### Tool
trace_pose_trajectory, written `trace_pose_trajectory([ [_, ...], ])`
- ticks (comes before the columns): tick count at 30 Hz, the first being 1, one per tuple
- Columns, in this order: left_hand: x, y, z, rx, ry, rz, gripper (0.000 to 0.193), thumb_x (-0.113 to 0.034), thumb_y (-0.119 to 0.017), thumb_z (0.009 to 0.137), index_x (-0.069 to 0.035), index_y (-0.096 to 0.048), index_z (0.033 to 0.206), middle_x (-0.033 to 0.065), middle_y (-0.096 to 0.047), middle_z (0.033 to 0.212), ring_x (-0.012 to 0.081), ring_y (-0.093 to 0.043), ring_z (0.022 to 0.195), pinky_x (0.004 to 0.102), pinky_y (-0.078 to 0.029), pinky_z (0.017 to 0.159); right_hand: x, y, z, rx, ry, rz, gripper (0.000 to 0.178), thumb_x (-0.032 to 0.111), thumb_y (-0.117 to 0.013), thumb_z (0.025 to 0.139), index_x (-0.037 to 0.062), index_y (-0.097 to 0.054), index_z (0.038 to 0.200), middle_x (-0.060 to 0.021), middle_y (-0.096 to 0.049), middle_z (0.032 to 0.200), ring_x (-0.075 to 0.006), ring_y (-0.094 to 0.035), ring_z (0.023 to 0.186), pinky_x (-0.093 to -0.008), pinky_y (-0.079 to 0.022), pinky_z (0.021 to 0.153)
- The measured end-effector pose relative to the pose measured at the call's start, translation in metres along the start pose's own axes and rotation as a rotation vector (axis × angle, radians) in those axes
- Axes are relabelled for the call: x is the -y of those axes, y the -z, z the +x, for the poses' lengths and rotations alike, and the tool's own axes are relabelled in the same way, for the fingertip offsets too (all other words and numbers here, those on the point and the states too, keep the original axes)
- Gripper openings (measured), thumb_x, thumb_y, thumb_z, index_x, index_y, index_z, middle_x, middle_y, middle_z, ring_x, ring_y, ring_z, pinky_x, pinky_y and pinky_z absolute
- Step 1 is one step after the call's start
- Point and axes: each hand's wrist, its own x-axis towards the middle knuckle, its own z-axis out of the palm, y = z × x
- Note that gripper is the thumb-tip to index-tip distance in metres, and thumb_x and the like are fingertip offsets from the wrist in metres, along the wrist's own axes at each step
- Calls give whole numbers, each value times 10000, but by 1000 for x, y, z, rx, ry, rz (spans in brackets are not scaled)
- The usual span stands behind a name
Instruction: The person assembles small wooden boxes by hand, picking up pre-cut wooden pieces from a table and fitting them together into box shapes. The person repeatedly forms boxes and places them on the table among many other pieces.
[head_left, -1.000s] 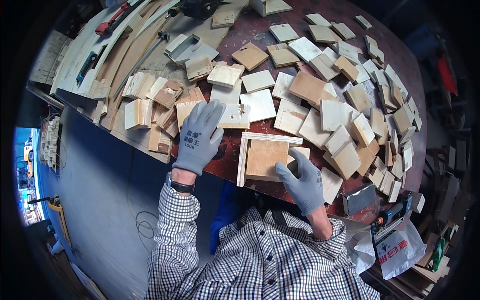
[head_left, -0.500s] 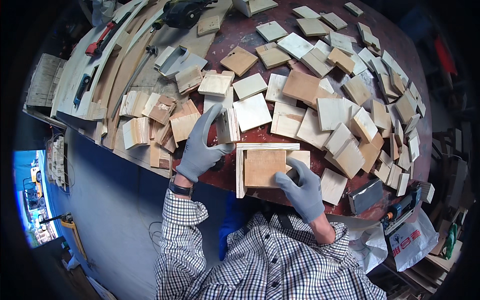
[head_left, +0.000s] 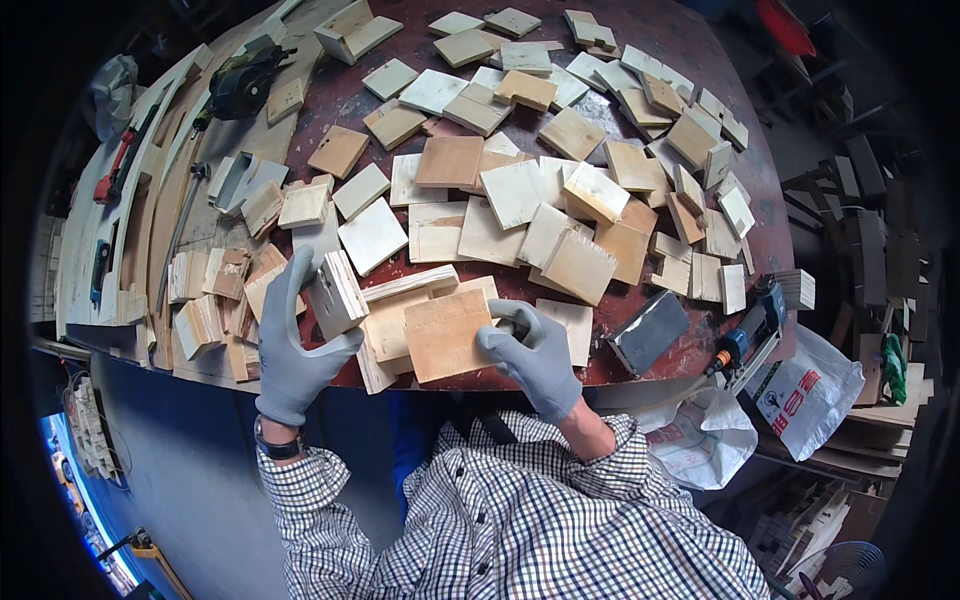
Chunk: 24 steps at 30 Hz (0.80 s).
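Observation:
In my gloved left hand [head_left: 300, 350], thumb and fingers grip a small stack of plywood blocks [head_left: 338, 295], standing edge-up near the table's front edge. Fingers and thumb of my gloved right hand [head_left: 530, 350] pinch the right edge of a square tan wooden board [head_left: 447, 335]. That board is tilted and partly covers a paler board [head_left: 390, 325]. Behind it lies a narrow wooden strip [head_left: 412, 283], and another upright strip [head_left: 374, 368] stands at its left. How these pieces join is hidden.
Many loose wooden squares [head_left: 515, 193] cover the dark red table [head_left: 345, 90]. A dark metal block [head_left: 648, 332] and a blue power tool [head_left: 750, 325] lie at the right. Stacked offcuts [head_left: 200, 325], a hammer [head_left: 185, 215] and a red-handled tool [head_left: 118, 165] are at the left.
My view has swung to the right. My left hand has closed on the plywood blocks and drawn them nearer. The right hand has lifted and tilted the tan board off the strips.

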Motion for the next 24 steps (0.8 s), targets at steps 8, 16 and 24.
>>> trace_pose_trajectory([
  [8,9,-8,0,-103,-33,257,933,-165,-868,736,-66,-456,1568,149,-562,1492,299,-551,1371,428,-435,1171,-2,57,-29,-183,-48,75,457,248,-771,926,-23,-682,1283,16,-631,855,-20,-499,617,-185,-410,540],
  [16,78,-39,-36,96,214,619,898,-277,-862,758,-112,-461,1545,130,-594,1365,346,-558,1231,478,-433,1089,1,60,-33,-255,-23,20,444,226,-761,941,-32,-671,1291,3,-646,873,-22,-511,633,-186,-400,528],
  [24,87,-58,-55,-113,117,420,737,-159,-764,889,-63,-458,1553,156,-523,1530,342,-491,1411,457,-386,1199,17,64,69,-409,307,-422,457,301,-735,960,-41,-691,1260,-40,-683,771,-82,-619,659,-263,-517,630],
])
